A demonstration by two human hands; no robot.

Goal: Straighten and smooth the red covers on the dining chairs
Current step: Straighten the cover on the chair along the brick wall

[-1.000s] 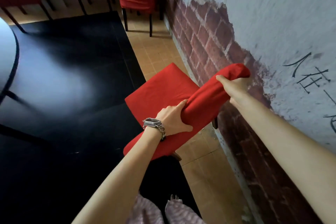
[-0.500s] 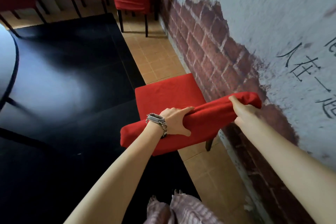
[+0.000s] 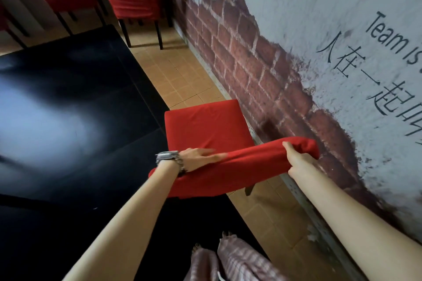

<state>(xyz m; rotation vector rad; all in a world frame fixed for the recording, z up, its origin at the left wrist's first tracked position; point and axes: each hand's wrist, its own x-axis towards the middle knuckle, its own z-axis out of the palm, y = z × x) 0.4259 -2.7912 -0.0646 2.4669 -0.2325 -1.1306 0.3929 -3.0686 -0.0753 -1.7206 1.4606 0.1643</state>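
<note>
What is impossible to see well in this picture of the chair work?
Head view only:
Left hand: fingertips blurred by motion on the red fabric chair cover.
Right hand: fingers hidden behind the cover's top edge.
Black wall lettering: cut off by the top and right edges.

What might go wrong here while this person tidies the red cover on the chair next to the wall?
1. The right hand grips the red cover at its end, close beside the brick-patterned wall; a hard tug might scrape knuckles on it.
2. The left hand only lies flat on top, so pulling from one end may bunch the fabric rather than smooth it.
3. The chair stands close to the black table; a push might knock it against the edge.
</note>
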